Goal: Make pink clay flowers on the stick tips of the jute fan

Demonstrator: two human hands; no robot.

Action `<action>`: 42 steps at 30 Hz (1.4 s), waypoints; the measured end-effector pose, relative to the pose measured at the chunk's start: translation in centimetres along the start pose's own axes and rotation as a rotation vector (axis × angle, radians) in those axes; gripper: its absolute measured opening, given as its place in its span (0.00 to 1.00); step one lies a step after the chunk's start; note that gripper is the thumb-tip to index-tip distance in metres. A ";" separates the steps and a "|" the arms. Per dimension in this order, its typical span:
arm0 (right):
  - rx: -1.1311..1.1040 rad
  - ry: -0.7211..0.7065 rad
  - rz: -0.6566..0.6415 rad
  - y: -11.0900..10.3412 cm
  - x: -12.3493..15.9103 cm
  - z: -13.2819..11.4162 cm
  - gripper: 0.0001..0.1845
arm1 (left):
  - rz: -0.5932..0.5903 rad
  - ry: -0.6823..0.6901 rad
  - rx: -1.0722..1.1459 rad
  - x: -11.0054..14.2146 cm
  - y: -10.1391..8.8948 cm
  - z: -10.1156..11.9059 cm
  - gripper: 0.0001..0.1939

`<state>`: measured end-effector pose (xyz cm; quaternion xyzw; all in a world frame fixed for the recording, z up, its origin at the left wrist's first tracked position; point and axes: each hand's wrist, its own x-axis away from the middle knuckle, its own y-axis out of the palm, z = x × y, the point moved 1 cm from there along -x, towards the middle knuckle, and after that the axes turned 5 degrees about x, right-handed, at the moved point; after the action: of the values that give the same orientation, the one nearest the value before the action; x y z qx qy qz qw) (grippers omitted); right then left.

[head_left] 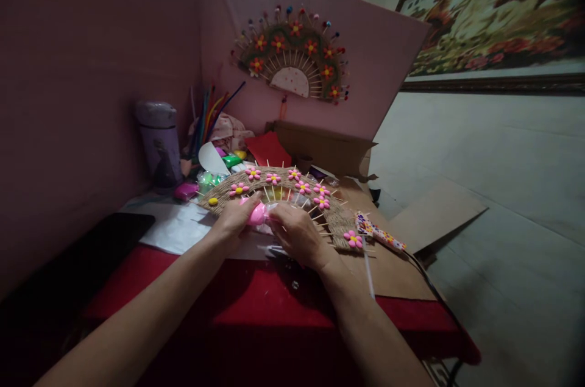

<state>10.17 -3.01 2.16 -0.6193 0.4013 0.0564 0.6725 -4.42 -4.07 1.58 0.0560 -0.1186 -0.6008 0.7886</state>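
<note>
My left hand (235,219) is closed around a small clear bag of pink modelling clay (256,214). Against the bag's right end, my right hand (297,233) pinches the clear plastic. Behind both hands lies a fan-shaped frame (338,223) of twine and thin sticks. Pink flowers with yellow centres (302,186) dot its band, and a lone yellow piece (212,201) sits near its left end. Part of the frame is hidden by my hands.
A patterned glue gun (379,232) with a cord rests on cardboard (406,277) to the right. At the left stand a purple bottle (159,146) and coloured pipe cleaners (212,113). A finished-looking fan (292,61) hangs on the pink panel. Red cloth (192,295) covers the table.
</note>
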 end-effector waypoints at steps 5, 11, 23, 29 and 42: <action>-0.687 0.332 0.056 -0.4 0.0 0.2 0.10 | -0.045 -0.001 0.068 -0.1 -0.1 0.1 0.23; -1.372 0.515 0.351 -2.2 -0.3 0.9 0.20 | 0.048 0.013 0.240 -0.2 -0.3 0.6 0.24; -1.042 0.507 0.267 -0.3 -0.2 0.4 0.09 | -0.038 0.039 0.466 0.3 -0.1 1.0 0.22; -0.706 0.365 0.250 -0.6 -0.1 -0.1 0.08 | -0.028 0.063 0.456 0.4 0.1 1.0 0.23; -0.614 0.323 0.191 0.1 0.4 0.0 0.20 | -0.297 0.091 0.447 0.7 0.0 1.0 0.24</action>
<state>10.36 -3.10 1.81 -0.7529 0.5229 0.1383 0.3749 -4.46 -4.66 2.63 0.2724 -0.2032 -0.6658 0.6642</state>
